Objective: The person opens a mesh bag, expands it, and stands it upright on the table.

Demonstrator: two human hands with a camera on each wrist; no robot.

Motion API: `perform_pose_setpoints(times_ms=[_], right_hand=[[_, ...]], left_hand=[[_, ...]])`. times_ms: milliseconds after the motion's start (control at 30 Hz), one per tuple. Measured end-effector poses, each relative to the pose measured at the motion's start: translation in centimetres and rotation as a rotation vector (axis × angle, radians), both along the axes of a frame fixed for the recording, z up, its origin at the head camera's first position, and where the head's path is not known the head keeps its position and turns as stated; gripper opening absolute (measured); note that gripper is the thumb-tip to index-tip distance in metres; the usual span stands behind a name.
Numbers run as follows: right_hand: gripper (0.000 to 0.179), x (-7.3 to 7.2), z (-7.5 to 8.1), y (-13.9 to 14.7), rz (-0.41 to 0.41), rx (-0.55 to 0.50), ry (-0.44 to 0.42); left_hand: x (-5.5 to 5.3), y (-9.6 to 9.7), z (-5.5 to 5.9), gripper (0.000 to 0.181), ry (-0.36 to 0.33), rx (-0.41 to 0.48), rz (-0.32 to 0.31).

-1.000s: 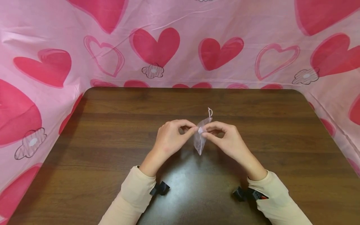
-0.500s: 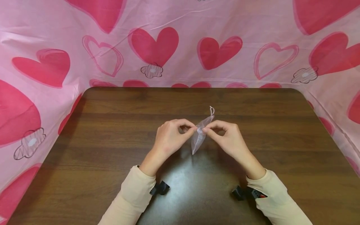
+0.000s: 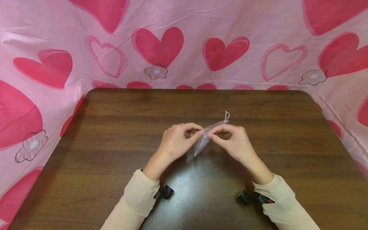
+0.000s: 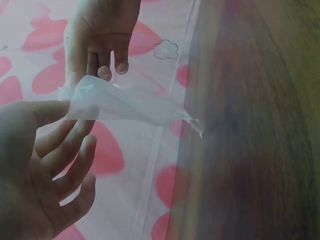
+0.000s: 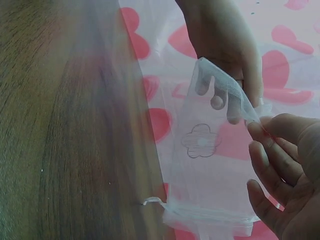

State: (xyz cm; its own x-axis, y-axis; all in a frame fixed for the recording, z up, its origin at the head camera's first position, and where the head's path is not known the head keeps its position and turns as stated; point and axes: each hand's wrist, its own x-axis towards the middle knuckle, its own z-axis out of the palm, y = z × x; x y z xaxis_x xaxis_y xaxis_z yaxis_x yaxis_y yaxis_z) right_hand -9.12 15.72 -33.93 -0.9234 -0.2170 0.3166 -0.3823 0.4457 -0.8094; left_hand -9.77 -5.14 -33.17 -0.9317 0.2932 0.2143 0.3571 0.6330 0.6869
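Note:
A small sheer white organza drawstring pouch (image 3: 200, 146) is held up over the middle of the table, flattened and slanted. My left hand (image 3: 176, 140) pinches its left edge between thumb and forefinger. From the other side, my right hand (image 3: 235, 140) pinches it too, the two sets of fingertips close together. A thin white cord loop (image 3: 227, 115) sticks out at the far right end of the pouch. Through the see-through fabric (image 5: 200, 170) in the right wrist view, left-hand fingers and the backdrop show. Whether anything lies inside at the pinched spot cannot be told.
A dark brown wooden table (image 3: 115, 159) lies under both hands. Around its back and sides hangs a pink cloth (image 3: 195, 19) with red hearts. A black wrist camera (image 3: 166, 192) is strapped at the left sleeve, another camera (image 3: 244, 197) at the right.
The pouch has turned between the fingers: its cord end has swung to the right and its near tip to the left. Both hands stay almost in place.

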Motion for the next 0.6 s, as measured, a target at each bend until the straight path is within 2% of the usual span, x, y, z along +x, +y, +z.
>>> perform_pose_setpoints(times_ms=[167,267,400,600], right_hand=[[0.004,-0.04,-0.01,0.01,0.025,-0.023,-0.017],[0.007,-0.06,0.02,0.02,0.029,-0.031,-0.063],[0.012,0.02,0.08,0.01,0.038,-0.019,-0.116],[0.009,0.05,0.13,0.01,0.012,-0.008,-0.056]], left_hand=[[0.03,-0.07,0.11,0.010,0.026,-0.008,0.025],[0.04,-0.11,0.13,0.006,0.043,0.010,0.050],[0.13,-0.14,0.14,0.005,0.035,0.042,0.052],[0.16,-0.04,0.18,0.009,0.015,0.072,0.038]])
